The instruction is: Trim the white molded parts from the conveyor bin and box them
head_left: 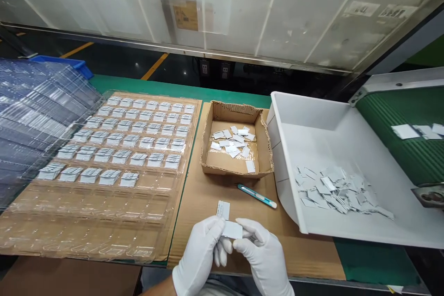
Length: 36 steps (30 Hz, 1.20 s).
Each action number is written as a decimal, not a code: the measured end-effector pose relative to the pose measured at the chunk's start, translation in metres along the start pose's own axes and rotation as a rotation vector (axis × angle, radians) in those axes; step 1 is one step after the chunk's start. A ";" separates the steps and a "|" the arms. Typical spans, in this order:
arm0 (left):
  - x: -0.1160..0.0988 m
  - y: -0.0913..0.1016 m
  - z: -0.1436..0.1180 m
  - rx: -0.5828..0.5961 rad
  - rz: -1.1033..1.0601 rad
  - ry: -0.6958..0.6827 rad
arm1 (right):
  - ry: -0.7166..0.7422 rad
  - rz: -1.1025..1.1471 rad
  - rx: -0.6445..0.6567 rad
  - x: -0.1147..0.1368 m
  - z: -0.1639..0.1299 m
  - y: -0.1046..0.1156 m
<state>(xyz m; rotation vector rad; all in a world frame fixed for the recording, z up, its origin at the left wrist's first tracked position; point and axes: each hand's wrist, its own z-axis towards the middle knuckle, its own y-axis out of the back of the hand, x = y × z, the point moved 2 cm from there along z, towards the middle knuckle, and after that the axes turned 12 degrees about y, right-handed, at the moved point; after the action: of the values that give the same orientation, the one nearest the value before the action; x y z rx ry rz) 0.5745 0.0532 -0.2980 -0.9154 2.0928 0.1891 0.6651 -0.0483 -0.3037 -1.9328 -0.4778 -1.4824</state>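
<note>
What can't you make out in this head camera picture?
In the head view:
- Held tiles: how many, as the left hand covers part of them.
- Loose tiles: how many, since they overlap in the bin.
- Bin: its right end, cut off by the right edge.
- Tray stack: its left side, cut off.
- Labels: print too small.
</note>
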 end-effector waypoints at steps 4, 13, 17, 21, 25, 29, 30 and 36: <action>0.003 -0.001 0.002 -0.016 0.004 0.002 | -0.025 -0.031 -0.008 -0.001 0.000 0.004; -0.017 0.004 0.002 -0.063 0.302 0.072 | 0.461 -0.577 0.116 0.009 -0.008 0.004; -0.082 0.005 0.006 -0.097 0.474 -0.163 | 0.725 -0.876 -0.186 0.052 -0.010 0.045; -0.153 -0.007 0.026 -0.333 0.854 -0.683 | 0.475 -1.289 -0.369 0.108 0.036 0.118; -0.170 -0.020 0.045 -0.519 1.301 -0.943 | 0.255 -1.442 -0.070 0.125 0.105 0.165; -0.138 -0.016 0.033 -0.576 1.210 -1.157 | 0.073 -1.518 0.053 0.103 0.146 0.181; -0.125 -0.013 0.028 -0.534 1.140 -1.194 | 0.029 -1.532 0.073 0.098 0.151 0.183; -0.067 0.004 0.012 -0.227 0.837 -0.959 | 0.029 -1.529 0.078 0.122 0.134 0.169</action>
<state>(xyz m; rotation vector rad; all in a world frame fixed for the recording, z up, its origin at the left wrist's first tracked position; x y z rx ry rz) 0.6054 0.0977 -0.2569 0.0548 1.4037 1.0786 0.9044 -0.0907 -0.2538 -1.3247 -2.2531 -2.1757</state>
